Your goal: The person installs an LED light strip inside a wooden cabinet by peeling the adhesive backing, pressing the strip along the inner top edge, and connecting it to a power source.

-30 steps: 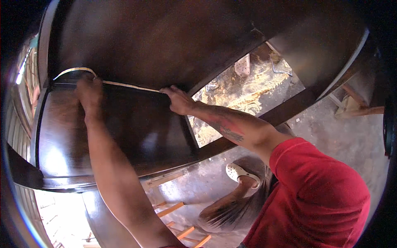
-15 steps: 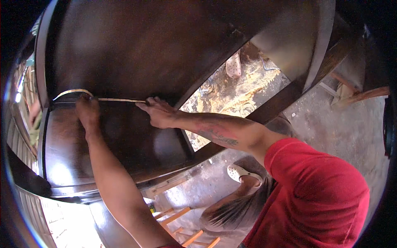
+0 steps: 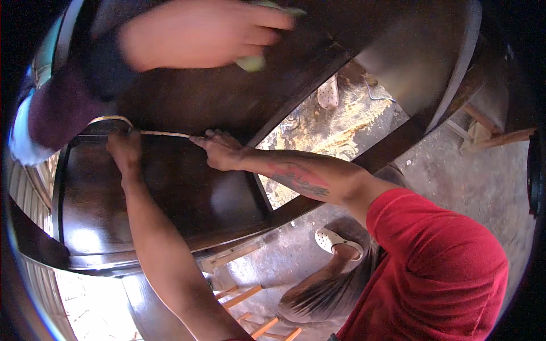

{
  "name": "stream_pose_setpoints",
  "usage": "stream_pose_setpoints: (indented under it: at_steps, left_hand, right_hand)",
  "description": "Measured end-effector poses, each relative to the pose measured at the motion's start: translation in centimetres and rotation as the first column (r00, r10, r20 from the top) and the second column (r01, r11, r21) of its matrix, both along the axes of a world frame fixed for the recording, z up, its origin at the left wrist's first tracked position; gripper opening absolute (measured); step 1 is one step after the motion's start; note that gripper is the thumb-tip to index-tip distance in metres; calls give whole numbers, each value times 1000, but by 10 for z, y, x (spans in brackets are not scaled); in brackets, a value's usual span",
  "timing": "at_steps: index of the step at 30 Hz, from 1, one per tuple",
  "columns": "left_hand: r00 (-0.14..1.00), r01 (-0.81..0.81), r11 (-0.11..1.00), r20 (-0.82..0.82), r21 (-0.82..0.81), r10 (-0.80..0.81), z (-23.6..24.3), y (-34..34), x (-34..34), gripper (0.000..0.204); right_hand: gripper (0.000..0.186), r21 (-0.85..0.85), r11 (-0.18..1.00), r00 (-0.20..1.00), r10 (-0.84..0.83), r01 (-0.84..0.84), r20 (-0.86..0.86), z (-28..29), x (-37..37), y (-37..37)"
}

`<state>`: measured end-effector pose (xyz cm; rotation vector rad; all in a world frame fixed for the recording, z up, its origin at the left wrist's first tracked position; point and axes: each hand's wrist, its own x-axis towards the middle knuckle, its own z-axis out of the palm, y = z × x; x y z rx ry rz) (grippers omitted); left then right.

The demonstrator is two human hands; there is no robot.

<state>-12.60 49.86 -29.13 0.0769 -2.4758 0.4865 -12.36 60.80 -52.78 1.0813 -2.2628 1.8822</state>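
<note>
A thin, pale yellowish strip (image 3: 165, 134) runs along the seam between two panels of a dark, glossy wooden piece (image 3: 170, 210). My left hand (image 3: 125, 150) is closed on the strip, and beyond it the strip's loose left part arches up. To the right, my right hand (image 3: 220, 150) rests at the strip's other visible end, forefinger and thumb closing on it. Another person's hand (image 3: 199, 34) reaches in from the upper left, blurred, holding a green pad or cloth (image 3: 251, 62) over the upper panel.
Through a gap in the wooden piece shows a stained floor (image 3: 318, 133) with a light spotted shoe (image 3: 328, 92). Below lie orange wooden slats (image 3: 264, 328) and a white perforated clog (image 3: 326, 241) on a foot. A wooden frame (image 3: 500, 139) stands at right.
The other person's hand with the green item has come in over the upper panel. My view has shifted slightly; both my hands stay on the strip in nearly the same place.
</note>
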Motion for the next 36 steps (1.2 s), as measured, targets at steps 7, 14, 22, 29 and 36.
stream_pose_setpoints:
  at_steps: [7,14,22,29,36]
  left_hand:
    - [998,52,999,20,12,-52,-3,3,2,22]
    - [992,106,992,-55,-68,-110,-1,0,-2,22]
    - [989,118,990,-102,73,-110,0,6,2,26]
    - [993,-4,991,-115,137,20,-1,26,2,25]
    - [997,23,997,-80,78,-17,-2,22,3,19]
  right_hand:
    - [66,102,993,996,51,-58,72,14,-13,8]
    - [67,-267,963,996,-69,50,-61,13,-18,-10]
    - [71,-299,954,1000,6,2,25,29,1,-16]
    - [76,-260,961,983,-126,89,-131,22,-1,-27]
    - [77,-164,977,972,-161,133,-169,29,8,-24]
